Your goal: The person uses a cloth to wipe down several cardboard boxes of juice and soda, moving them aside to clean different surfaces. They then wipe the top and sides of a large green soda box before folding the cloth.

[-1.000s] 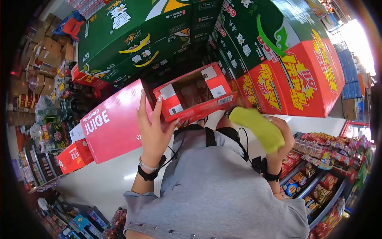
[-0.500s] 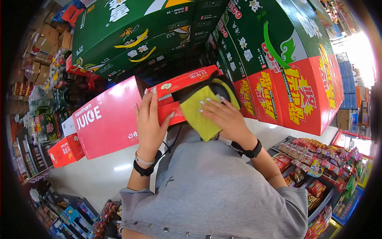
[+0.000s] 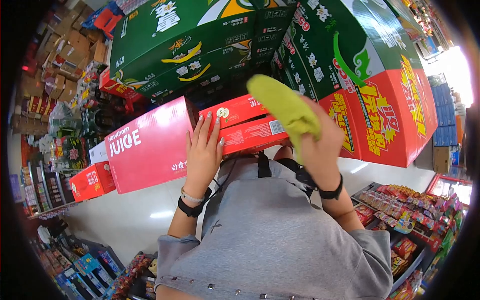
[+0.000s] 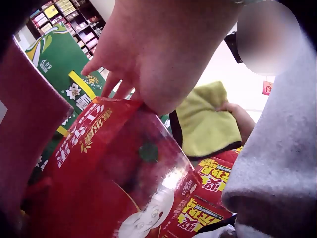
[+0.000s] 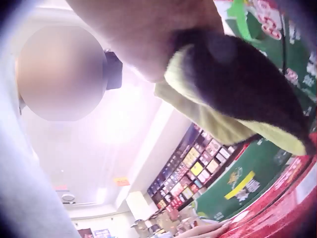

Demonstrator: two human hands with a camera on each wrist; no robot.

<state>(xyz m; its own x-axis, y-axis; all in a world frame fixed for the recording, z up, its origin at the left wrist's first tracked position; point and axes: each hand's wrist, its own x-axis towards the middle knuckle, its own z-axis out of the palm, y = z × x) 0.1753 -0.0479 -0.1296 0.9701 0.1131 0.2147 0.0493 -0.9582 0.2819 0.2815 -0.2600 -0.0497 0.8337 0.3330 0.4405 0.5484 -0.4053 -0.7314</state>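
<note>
- Green cartons (image 3: 165, 55), stacked in the upper left of the head view, are smooth printed board with curved yellow handles; their lower parts sink into shadow.
- Green-and-red cartons (image 3: 395, 115) fill the upper right, glossy and square-edged.
- The pink box (image 3: 150, 145), left of centre, is a plain-sided block, its right end dark.
- The red box (image 3: 245, 135) lies at the centre, just beside the pink one. A second ago its hollow inside faced up; now two printed panels show there. Its right end is hidden behind cloth and hand; the left wrist view shows its shiny surface.
- The yellow-green cloth (image 3: 287, 107) lay spread over the box half a second ago; now it is bunched and raised above the box's right part, blurred. It is fuzzy, with a dark reverse in the right wrist view.
- The right hand (image 3: 325, 142), flat on the cloth half a second ago, now grips it; its fingertips seem tucked behind the folds.
- The left hand (image 3: 202, 155) rests on the red box's left end, as before, fingers straight.
</note>
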